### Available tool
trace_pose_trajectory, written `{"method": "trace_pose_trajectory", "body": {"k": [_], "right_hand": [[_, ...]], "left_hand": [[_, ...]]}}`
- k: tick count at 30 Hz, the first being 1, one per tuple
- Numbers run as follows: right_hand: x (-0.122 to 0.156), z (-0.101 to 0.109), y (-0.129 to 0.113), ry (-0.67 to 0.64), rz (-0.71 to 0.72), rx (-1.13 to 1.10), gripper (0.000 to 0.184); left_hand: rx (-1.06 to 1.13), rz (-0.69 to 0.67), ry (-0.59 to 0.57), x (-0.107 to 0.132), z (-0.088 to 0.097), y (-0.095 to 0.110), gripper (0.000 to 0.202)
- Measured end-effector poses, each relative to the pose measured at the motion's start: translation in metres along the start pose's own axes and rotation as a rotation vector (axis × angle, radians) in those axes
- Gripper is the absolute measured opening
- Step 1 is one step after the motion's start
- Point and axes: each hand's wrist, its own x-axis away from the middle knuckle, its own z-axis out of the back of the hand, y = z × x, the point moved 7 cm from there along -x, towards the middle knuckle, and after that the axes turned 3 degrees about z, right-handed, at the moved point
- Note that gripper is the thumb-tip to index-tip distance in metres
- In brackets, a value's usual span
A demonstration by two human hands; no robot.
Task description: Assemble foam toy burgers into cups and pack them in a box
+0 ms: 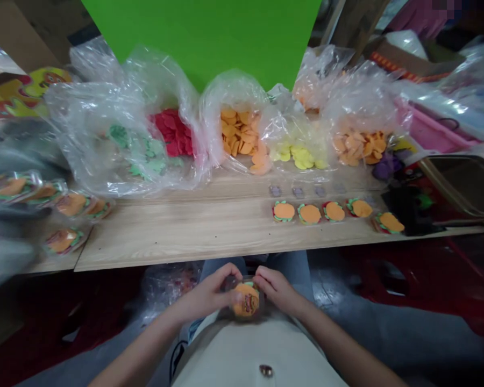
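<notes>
Close to my body, below the table edge, a small clear pack with a toy burger (247, 302) is held between both hands. An orange bun-shaped piece with a printed label faces up, and a bit of green shows at its top edge. My left hand (214, 293) grips the pack's left side, thumb over its face. At the upper right edge, my right hand (275, 286) pinches the pack with its fingers closed. Ahead on the table, a row of stacked toy burgers (310, 214) with orange tops and green frills lies to the right.
Plastic bags hold green pieces (149, 156), red pieces (174, 133), orange pieces (240, 131), yellow pieces (300, 156) and more orange pieces (358, 146). Packed burgers (64, 240) lie at left. A green panel (205, 43) stands behind; a pink basket (435, 126) sits right.
</notes>
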Motion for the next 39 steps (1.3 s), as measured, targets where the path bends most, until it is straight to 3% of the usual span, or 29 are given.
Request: {"method": "trace_pose_trajectory", "body": {"k": [2,7,13,16,19,22,24,26,29,32,35,39], "right_hand": [[-0.005,0.004,0.004,0.098,-0.062,-0.004,0.034],[-0.006,0.035,0.004,0.516,-0.181,0.036,0.041],[-0.010,0.083,-0.012,0.623,-0.083,0.099,0.045],[-0.013,0.111,-0.021,0.792,-0.049,0.082,0.042],[-0.013,0.124,-0.019,1.040,-0.056,-0.154,0.038],[-0.017,0.119,-0.012,1.189,-0.017,-0.532,0.038],[-0.020,0.117,-0.010,1.192,0.022,-0.691,0.038],[-0.021,0.122,-0.012,1.151,0.057,-0.704,0.037],[-0.011,0.141,-0.024,1.118,0.110,-0.449,0.035],[-0.009,0.152,-0.043,1.006,0.194,-0.118,0.036],[-0.013,0.155,-0.058,0.904,0.260,0.045,0.036],[-0.019,0.159,-0.074,0.826,0.270,0.195,0.037]], "left_hand": [[0.019,0.030,0.014,-0.006,-0.006,0.001,0.036],[0.167,-0.016,0.238,-0.026,-0.009,0.013,0.040],[0.220,-0.166,0.339,-0.042,-0.012,0.047,0.043],[0.221,-0.235,0.437,-0.052,-0.009,0.065,0.047],[0.279,-0.309,0.569,-0.063,-0.012,0.079,0.047],[0.307,-0.418,0.740,-0.066,-0.022,0.088,0.044],[0.332,-0.461,0.807,-0.064,-0.029,0.089,0.045],[0.370,-0.483,0.774,-0.062,-0.032,0.090,0.046],[0.379,-0.460,0.605,-0.059,-0.023,0.097,0.037],[0.347,-0.351,0.454,-0.062,-0.008,0.102,0.025],[0.402,-0.300,0.404,-0.067,0.003,0.104,0.021],[0.420,-0.334,0.394,-0.069,0.013,0.108,0.019]]}}
